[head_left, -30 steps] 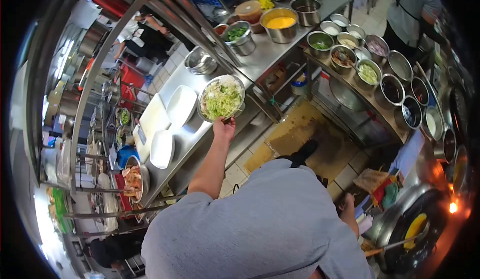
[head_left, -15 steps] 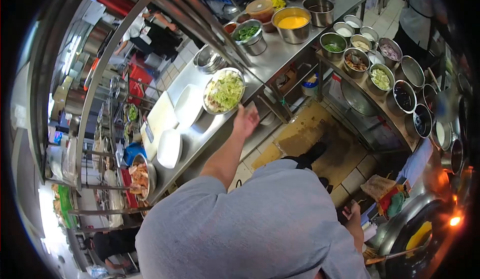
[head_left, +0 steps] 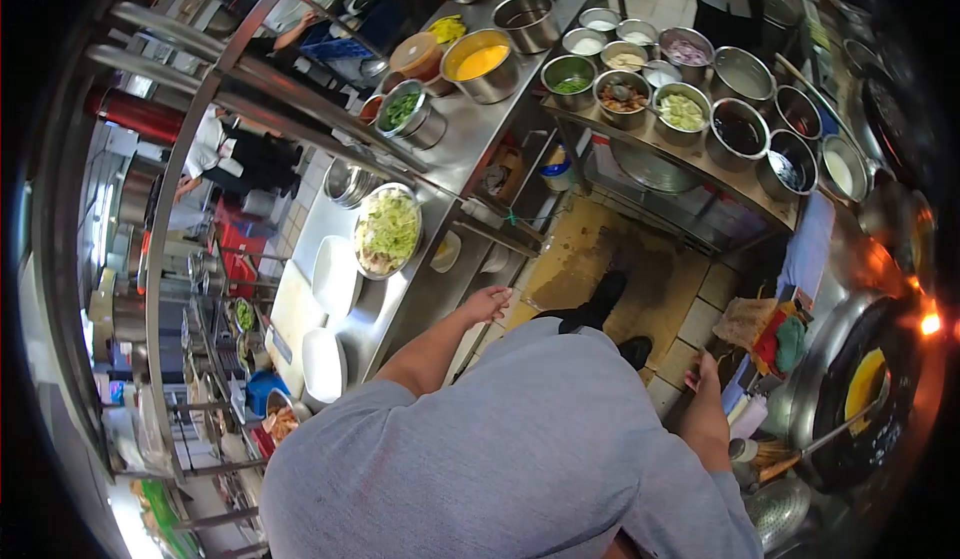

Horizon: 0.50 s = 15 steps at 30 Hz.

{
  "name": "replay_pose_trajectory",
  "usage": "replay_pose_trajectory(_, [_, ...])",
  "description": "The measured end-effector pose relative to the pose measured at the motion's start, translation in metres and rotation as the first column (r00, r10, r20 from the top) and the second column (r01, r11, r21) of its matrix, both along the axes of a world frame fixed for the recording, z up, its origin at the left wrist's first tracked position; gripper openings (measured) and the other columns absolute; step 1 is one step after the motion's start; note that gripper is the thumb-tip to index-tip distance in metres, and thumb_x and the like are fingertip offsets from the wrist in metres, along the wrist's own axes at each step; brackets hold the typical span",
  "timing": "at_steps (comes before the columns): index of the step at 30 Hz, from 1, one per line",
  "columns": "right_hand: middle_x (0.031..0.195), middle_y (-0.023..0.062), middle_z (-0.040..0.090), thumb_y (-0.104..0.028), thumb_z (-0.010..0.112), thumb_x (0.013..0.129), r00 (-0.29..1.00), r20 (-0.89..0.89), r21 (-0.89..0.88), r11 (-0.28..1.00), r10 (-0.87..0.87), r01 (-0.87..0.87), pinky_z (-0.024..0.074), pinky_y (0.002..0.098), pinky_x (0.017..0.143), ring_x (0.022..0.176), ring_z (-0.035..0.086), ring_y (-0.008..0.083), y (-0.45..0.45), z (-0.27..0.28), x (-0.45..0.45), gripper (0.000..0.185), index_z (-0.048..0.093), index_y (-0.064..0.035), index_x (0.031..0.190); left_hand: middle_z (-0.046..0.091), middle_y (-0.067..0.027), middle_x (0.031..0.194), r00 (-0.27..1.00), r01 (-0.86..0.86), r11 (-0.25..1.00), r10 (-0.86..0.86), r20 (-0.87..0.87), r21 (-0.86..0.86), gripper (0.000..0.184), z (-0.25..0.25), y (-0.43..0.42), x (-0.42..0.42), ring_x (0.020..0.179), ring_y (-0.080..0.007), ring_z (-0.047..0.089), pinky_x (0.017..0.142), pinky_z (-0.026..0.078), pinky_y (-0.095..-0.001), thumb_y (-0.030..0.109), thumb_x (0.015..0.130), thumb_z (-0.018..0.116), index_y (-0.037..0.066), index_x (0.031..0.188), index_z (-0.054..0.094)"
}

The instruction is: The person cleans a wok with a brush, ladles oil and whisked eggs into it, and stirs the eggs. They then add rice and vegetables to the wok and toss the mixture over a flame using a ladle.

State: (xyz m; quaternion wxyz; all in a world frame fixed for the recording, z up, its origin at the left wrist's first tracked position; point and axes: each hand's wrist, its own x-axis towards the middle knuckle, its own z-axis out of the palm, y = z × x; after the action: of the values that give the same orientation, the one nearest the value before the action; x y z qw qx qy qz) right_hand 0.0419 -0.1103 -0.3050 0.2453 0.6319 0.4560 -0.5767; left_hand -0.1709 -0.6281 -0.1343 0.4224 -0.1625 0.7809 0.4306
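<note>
My left hand (head_left: 487,304) is in the air beside the steel counter, its fingers loosely bent and nothing visible in them. Apart from it, on the counter, sits a steel bowl (head_left: 388,231) heaped with chopped pale-green vegetable. Two white dishes, an oval one (head_left: 336,277) and a squarer one (head_left: 324,365), lie near that bowl. On the other side, my right hand (head_left: 703,369) hangs loosely curled near some folded cloths (head_left: 750,323), seemingly holding nothing. A wok (head_left: 830,429) on the stove beyond holds something yellow (head_left: 865,394), with a ladle (head_left: 815,447) resting in it.
Flame (head_left: 930,321) shows beside the wok. Several steel pots of ingredients stand on a side table (head_left: 640,129). A pot of yellow liquid (head_left: 482,64) sits on the counter, under metal rails (head_left: 300,109). Other people stand farther off. A wet yellowish mat (head_left: 580,249) covers the floor.
My left hand has drawn away from the bowl of chopped vegetable, toward my body. The whole view has turned, bringing more of the wok into sight. My right hand stays low at my side.
</note>
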Motion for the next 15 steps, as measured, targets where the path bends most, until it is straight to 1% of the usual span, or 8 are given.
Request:
replay_pose_trajectory(1, [0.116, 0.0005, 0.053, -0.051, 0.049, 0.089, 1.000, 0.011, -0.041, 0.999, 0.028, -0.027, 0.0478, 0.0384, 0.058, 0.071, 0.052, 0.0207, -0.001, 0.001, -0.001, 0.044, 0.058, -0.0123, 0.108, 0.063, -0.0098, 0.107, 1.000, -0.012, 1.000, 0.012, -0.009, 0.006, 0.065, 0.002, 0.006, -0.005, 0.075, -0.0141, 0.063, 0.050, 0.043, -0.0246, 0.055, 0.088, 0.058, 0.010, 0.133, 0.047])
replay_pose_trajectory(3, [0.114, 0.0012, 0.053, -0.052, 0.049, 0.089, 1.000, 0.005, -0.035, 0.999, 0.015, -0.015, 0.0472, 0.0382, 0.057, 0.070, 0.051, 0.0202, -0.002, 0.002, 0.001, 0.045, 0.059, -0.0125, 0.108, 0.063, -0.0095, 0.108, 1.000, 0.015, 1.000, -0.015, 0.000, -0.006, 0.060, 0.004, 0.020, -0.014, 0.073, -0.0140, 0.062, 0.051, 0.043, -0.0248, 0.052, 0.089, 0.056, 0.010, 0.131, 0.048])
replay_pose_trajectory(5, [0.113, 0.0025, 0.054, -0.053, 0.048, 0.089, 0.999, -0.020, -0.046, 0.998, 0.051, -0.052, 0.0471, 0.0379, 0.057, 0.071, 0.052, 0.0204, -0.001, 0.004, 0.001, 0.047, 0.058, -0.0139, 0.113, 0.062, -0.0052, 0.113, 0.985, 0.161, 0.987, -0.160, 0.059, -0.027, 0.065, 0.006, 0.032, -0.022, 0.083, -0.0139, 0.061, 0.068, 0.046, -0.0298, 0.059, 0.090, 0.050, 0.014, 0.137, 0.043])
replay_pose_trajectory(9, [0.118, 0.0036, 0.052, -0.054, 0.049, 0.088, 0.999, 0.005, 0.040, 0.998, -0.041, 0.041, 0.0477, 0.0376, 0.062, 0.080, 0.057, 0.0218, 0.008, 0.004, 0.001, 0.051, 0.051, -0.0160, 0.123, 0.063, -0.0086, 0.105, 0.992, 0.129, 0.992, -0.129, 0.001, -0.005, 0.059, 0.001, 0.059, -0.032, 0.070, -0.0141, 0.060, 0.057, 0.046, -0.0259, 0.053, 0.091, 0.054, 0.009, 0.130, 0.049])
replay_pose_trajectory(10, [0.122, 0.0040, 0.050, -0.051, 0.052, 0.089, 0.938, -0.130, 0.075, 0.940, -0.322, 0.333, 0.0479, 0.0381, 0.066, 0.086, 0.058, 0.0230, 0.018, 0.003, 0.000, 0.051, 0.046, -0.0168, 0.127, 0.062, -0.0078, 0.103, 0.990, 0.141, 0.988, -0.141, 0.003, 0.061, 0.060, -0.001, 0.066, -0.036, 0.072, -0.0138, 0.060, 0.058, 0.046, -0.0265, 0.053, 0.090, 0.054, 0.009, 0.130, 0.049])
replay_pose_trajectory(11, [0.125, 0.0044, 0.048, -0.048, 0.054, 0.089, 0.783, -0.266, 0.067, 0.800, -0.562, 0.597, 0.0481, 0.0385, 0.070, 0.092, 0.059, 0.0242, 0.023, 0.001, -0.002, 0.054, 0.041, -0.0176, 0.131, 0.062, -0.0069, 0.101, 0.988, 0.150, 0.981, -0.152, 0.006, 0.124, 0.060, -0.004, 0.072, -0.039, 0.073, -0.0135, 0.060, 0.059, 0.047, -0.0270, 0.054, 0.090, 0.054, 0.008, 0.130, 0.050])
replay_pose_trajectory(13, [0.132, 0.0058, 0.042, -0.038, 0.059, 0.089, 0.562, -0.498, -0.072, 0.677, -0.660, 0.732, 0.0480, 0.0397, 0.075, 0.101, 0.059, 0.0245, 0.011, 0.044, -0.029, 0.058, 0.033, -0.0190, 0.137, 0.061, -0.0058, 0.099, 0.951, 0.308, 0.946, -0.309, -0.011, 0.103, 0.059, -0.005, 0.090, -0.048, 0.077, -0.0124, 0.059, 0.061, 0.049, -0.0282, 0.052, 0.090, 0.055, 0.008, 0.129, 0.051])
replay_pose_trajectory(15, [0.117, 0.0059, 0.055, -0.030, 0.059, 0.091, 0.557, -0.657, -0.046, 0.764, -0.508, 0.644, 0.0492, 0.0399, 0.074, 0.091, 0.061, 0.0208, -0.004, 0.086, -0.060, 0.038, 0.047, -0.0143, 0.123, 0.065, -0.0029, 0.100, 0.944, 0.328, 0.937, -0.328, -0.024, 0.118, 0.053, -0.003, 0.129, -0.045, 0.070, -0.0091, 0.056, 0.056, 0.044, -0.0244, 0.051, 0.091, 0.054, 0.011, 0.125, 0.053])
